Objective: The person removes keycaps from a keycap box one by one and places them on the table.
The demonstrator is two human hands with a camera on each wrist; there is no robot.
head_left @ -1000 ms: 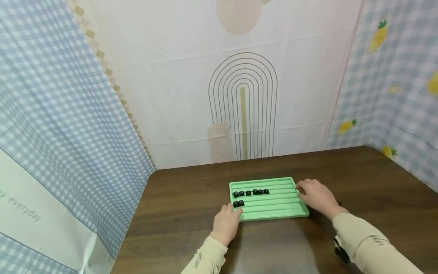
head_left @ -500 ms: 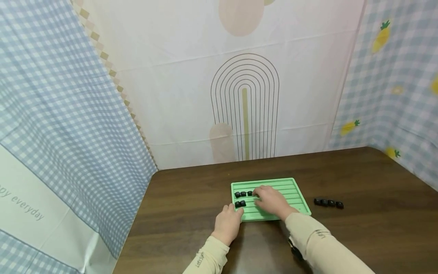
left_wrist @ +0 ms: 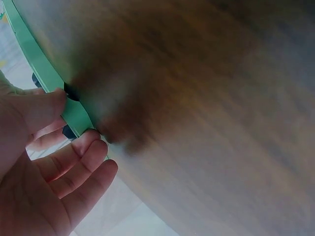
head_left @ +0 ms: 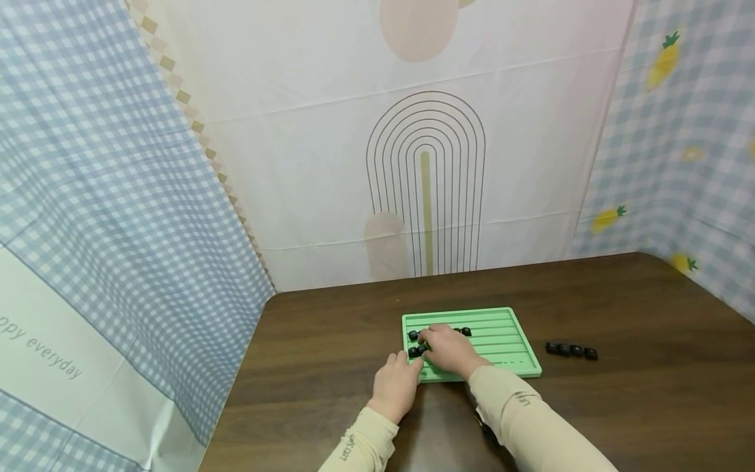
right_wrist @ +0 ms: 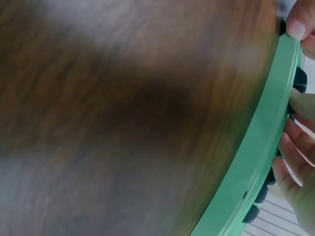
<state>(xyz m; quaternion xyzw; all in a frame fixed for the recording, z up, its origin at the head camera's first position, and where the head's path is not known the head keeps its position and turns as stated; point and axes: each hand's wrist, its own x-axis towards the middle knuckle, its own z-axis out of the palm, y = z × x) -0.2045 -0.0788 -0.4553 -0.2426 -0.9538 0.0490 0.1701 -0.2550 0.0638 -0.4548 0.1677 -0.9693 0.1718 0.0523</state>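
A ridged green tray (head_left: 501,341) lies on the table with small black keycaps in two of its grooves. My left hand (head_left: 396,387) grips its near-left corner; in the left wrist view the thumb lies along the tray's side (left_wrist: 44,69) and the fingers bend at the corner. Over the tray's left half, my right hand (head_left: 451,351) reaches down with bent fingers among the keycaps (head_left: 413,352), covering part of the upper row. In the right wrist view its thumb overlaps a dark keycap (right_wrist: 299,78); I cannot tell whether it pinches one.
Several more black keycaps (head_left: 571,351) lie in a short row on the brown table (head_left: 307,367), right of the tray. A white patterned cloth (head_left: 318,196) hangs behind the table, with blue checked cloth (head_left: 147,229) at the left.
My right hand has moved left from the tray's right edge across the upper row to its left part, uncovering the keycaps on the table. The left hand keeps its grip on the corner.
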